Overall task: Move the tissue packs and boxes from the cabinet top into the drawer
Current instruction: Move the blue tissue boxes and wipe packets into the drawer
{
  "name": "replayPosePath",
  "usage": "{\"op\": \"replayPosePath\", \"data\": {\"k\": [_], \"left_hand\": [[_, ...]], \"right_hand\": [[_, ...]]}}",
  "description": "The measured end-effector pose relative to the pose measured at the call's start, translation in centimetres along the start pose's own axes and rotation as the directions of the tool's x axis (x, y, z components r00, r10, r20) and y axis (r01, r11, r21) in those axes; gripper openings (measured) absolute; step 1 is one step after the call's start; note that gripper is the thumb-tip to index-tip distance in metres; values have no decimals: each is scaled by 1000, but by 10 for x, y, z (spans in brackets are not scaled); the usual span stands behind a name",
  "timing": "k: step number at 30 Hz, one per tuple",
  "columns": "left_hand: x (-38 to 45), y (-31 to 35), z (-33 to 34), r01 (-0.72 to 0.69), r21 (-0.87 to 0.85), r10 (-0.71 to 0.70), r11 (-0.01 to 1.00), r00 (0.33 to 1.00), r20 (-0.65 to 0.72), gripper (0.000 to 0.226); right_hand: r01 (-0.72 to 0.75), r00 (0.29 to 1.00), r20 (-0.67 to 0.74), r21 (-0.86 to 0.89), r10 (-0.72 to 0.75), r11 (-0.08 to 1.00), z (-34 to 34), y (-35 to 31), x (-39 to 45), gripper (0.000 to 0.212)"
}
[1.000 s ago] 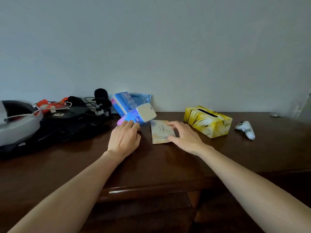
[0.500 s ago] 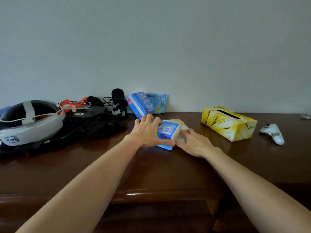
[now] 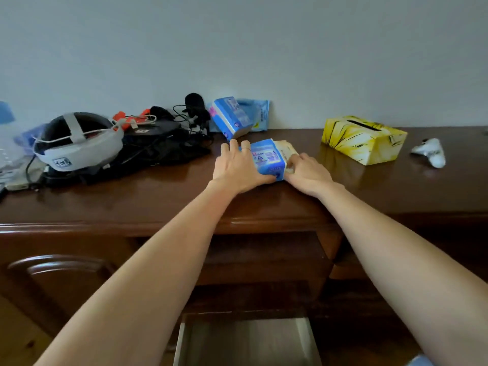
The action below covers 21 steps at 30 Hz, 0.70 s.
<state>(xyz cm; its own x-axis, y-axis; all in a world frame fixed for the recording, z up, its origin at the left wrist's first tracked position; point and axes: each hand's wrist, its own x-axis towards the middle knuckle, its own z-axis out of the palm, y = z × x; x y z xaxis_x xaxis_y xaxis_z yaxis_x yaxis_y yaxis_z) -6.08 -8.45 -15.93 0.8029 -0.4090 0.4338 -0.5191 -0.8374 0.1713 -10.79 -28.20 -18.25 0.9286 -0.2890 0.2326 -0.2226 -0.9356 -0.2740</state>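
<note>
A blue tissue pack [image 3: 268, 161] lies on the dark wooden cabinet top [image 3: 158, 196], on top of a flat beige pack [image 3: 286, 151]. My left hand [image 3: 236, 167] grips the blue pack from the left. My right hand [image 3: 306, 171] presses the beige pack against it from the right. A second blue tissue pack [image 3: 231, 117] leans at the back by the wall, with a light-blue wipes pouch [image 3: 261, 113] behind it. A yellow tissue box [image 3: 363, 138] stands to the right. The open drawer [image 3: 248, 342] shows below, at the bottom edge.
A VR headset [image 3: 76, 142] sits at the left on black gear and tangled cables [image 3: 163, 143]. A white controller [image 3: 430, 153] lies at the far right. The wall rises directly behind the cabinet.
My left hand carried the blue pack from the back onto the beige pack, and both hands now close around the two. The view tipped down, showing the drawer.
</note>
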Motion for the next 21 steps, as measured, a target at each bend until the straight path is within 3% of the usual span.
{"op": "replayPosePath", "data": {"k": [5, 10, 12, 16, 21], "left_hand": [[-65, 12, -31, 23, 18, -22, 1000, 998, -53, 117], [-170, 20, -39, 24, -97, -58, 995, 930, -364, 115], [-222, 12, -24, -9, -171, -64, 985, 906, -419, 113], [-314, -17, 25, 43, -247, -115, 968, 951, -287, 107], [-374, -68, 82, 158, -135, -163, 978, 986, -31, 112]], "right_hand": [[75, 993, -92, -30, -78, 997, -16, -19, -67, 26], [187, 893, -406, -59, -194, 981, -8, -41, -176, 17], [256, 862, -448, -23, -239, 966, 8, -42, -227, 16], [368, 879, -305, -53, -366, 928, 61, -28, -308, 15], [331, 943, -26, -3, -331, 943, 121, 7, -346, 31]]}}
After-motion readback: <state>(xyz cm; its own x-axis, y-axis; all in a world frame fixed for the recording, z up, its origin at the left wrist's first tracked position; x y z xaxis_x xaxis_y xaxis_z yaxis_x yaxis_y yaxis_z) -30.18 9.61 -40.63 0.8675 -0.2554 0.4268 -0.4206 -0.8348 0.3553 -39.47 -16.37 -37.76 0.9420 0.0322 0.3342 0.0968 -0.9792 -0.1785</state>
